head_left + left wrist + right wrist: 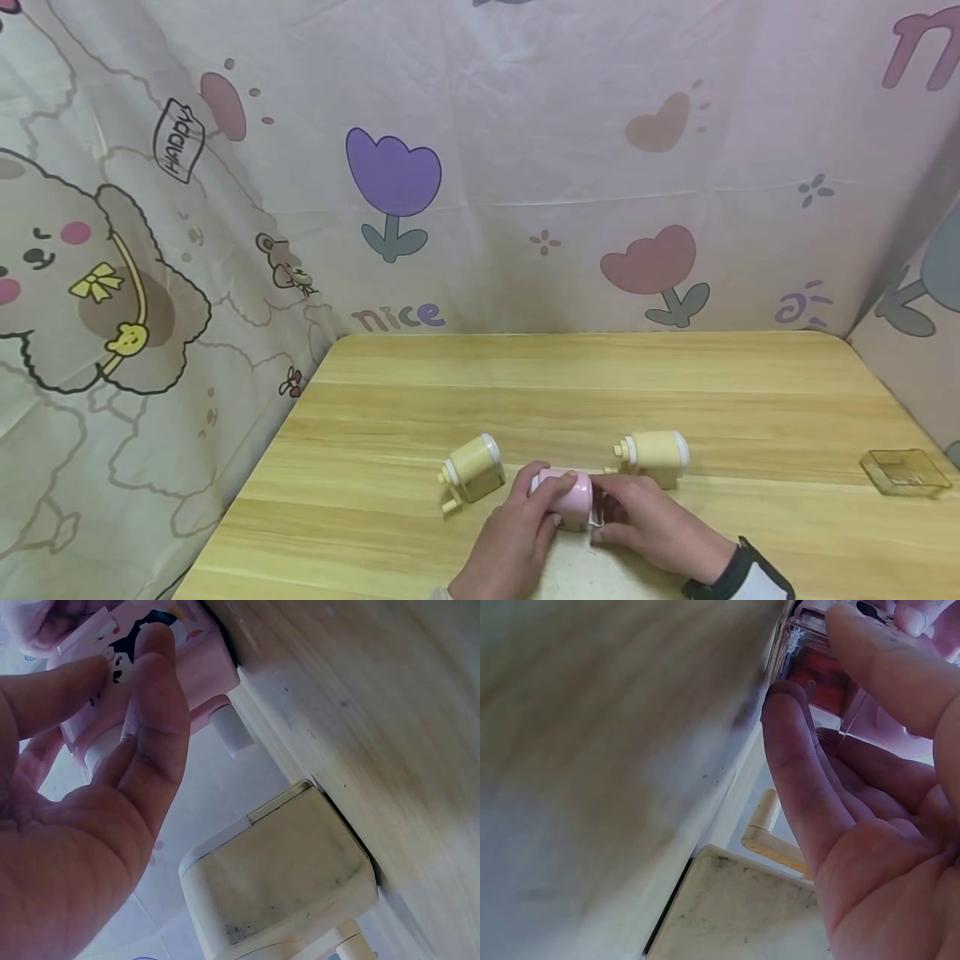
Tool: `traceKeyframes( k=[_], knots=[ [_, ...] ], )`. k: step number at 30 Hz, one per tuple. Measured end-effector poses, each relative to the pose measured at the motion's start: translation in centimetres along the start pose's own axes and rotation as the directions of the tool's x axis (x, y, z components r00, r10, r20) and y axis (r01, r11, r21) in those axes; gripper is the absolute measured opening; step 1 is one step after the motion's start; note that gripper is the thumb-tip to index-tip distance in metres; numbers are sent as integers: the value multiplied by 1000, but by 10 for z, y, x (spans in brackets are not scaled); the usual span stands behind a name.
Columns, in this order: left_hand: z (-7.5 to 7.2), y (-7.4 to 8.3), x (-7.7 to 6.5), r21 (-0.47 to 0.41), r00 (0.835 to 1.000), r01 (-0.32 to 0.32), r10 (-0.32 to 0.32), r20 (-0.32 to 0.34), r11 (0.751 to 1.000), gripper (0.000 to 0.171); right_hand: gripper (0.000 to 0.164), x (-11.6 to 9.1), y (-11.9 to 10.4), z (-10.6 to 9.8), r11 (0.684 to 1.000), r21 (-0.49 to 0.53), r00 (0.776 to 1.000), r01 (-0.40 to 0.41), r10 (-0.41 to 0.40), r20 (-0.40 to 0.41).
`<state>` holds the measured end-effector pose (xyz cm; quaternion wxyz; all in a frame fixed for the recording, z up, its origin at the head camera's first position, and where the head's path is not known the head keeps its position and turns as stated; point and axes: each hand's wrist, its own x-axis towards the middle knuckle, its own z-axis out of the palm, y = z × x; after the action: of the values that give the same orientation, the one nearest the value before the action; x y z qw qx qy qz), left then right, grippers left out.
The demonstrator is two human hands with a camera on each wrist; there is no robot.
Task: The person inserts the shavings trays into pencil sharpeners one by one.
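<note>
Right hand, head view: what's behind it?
A pale-yellow, white-trimmed plastic crank device, partly: its top and right end show. The right hand covers part of its lower left, so that can't be seen.

Between the left hand (510, 537) and the right hand (652, 517), a pink sharpener (574, 493) bears a black-and-white cartoon print (124, 664). Beyond the hands, 2 pale-yellow sharpeners (474, 468) have white rims. Right of the right hand: a see-through amber tray (905, 488). Under both hands: a yellow wood-grained table (390, 408).
</note>
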<state>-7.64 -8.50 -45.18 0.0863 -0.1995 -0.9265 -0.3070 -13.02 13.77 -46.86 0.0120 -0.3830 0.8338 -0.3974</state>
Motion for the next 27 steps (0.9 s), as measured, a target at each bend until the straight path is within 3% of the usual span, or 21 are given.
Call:
traceKeyframes(
  k=[13, 27],
  knots=[
    [2, -2, 0, -25, 1000, -15, 15, -4, 1000, 48, 36, 3, 0, 2, 1000, -19, 1000, 11, -12, -10],
    [2, -2, 0, -8, 999, -33, 33, -24, 999, 45, 46, 5, -1, 2, 999, 53, 1000, -7, 6, 17]
  ],
)
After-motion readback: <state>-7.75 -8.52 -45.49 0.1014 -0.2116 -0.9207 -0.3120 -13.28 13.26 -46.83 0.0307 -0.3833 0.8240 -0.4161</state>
